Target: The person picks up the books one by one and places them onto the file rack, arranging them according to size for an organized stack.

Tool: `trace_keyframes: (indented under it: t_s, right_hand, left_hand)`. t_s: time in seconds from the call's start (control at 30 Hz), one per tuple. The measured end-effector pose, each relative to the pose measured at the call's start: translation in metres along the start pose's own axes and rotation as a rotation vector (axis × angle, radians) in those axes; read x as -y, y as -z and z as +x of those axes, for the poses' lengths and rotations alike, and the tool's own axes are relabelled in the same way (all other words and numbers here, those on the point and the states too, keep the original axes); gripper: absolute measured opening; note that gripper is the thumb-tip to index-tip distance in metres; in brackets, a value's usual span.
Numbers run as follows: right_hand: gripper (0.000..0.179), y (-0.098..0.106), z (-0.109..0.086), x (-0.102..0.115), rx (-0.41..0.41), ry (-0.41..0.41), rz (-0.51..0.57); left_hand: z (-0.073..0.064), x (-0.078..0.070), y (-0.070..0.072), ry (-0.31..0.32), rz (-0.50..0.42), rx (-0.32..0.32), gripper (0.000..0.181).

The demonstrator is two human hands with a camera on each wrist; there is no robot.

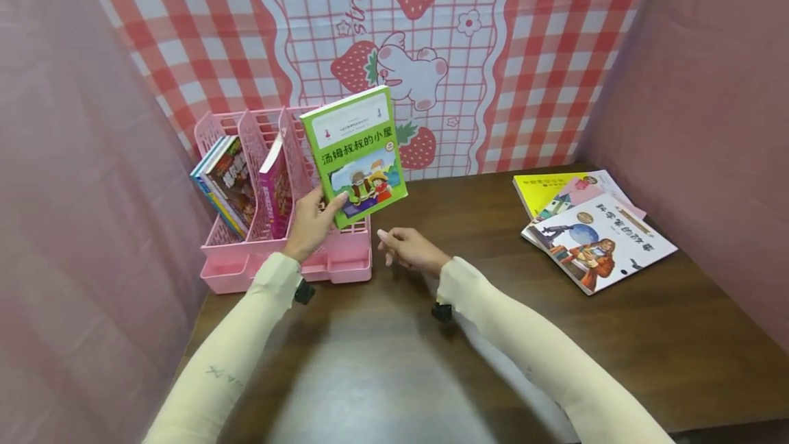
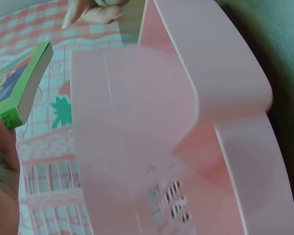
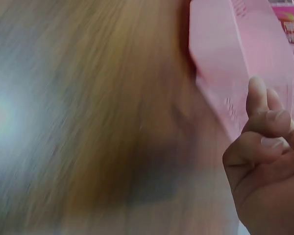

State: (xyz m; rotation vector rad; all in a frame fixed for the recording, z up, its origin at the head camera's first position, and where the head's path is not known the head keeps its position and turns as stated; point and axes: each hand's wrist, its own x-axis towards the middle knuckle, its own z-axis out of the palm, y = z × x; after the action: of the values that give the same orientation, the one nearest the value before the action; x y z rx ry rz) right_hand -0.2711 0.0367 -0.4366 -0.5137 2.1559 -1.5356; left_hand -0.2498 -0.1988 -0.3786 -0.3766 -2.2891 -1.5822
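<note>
A green paperback book (image 1: 354, 132) with a picture on its cover is gripped near its lower left edge by my left hand (image 1: 309, 223). It is raised and tilted in front of the right part of a pink book rack (image 1: 349, 257). In the left wrist view, the thumb presses near a corner of the green book (image 2: 33, 85). To the right of the rack, my right hand (image 1: 411, 250) hovers with loosely curled fingers and holds nothing. The right wrist view shows those fingers (image 3: 264, 120) beside the rack's pink side, apart from the book.
In the rack's left slot lean several thin books (image 1: 229, 180); a magenta book (image 1: 277, 190) stands in another slot. Several picture books (image 1: 600, 242) lie overlapping on the right of the brown table (image 1: 370, 355). Pink cloth (image 1: 696, 122) hangs along the sides.
</note>
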Motion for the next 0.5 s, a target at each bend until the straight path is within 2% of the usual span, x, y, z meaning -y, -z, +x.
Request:
trace_keyframes:
  t_s: [0.23, 0.5]
  right_hand:
    - [0.054, -0.021, 0.014, 0.012, -0.082, -0.029, -0.053]
    - [0.053, -0.029, 0.02, 0.011, -0.113, -0.023, -0.034]
  left_hand:
    - [-0.005, 0.007, 0.019, 0.023, 0.039, -0.08, 0.037]
    - [-0.014, 0.02, 0.046, -0.003, 0.104, -0.197, 0.038]
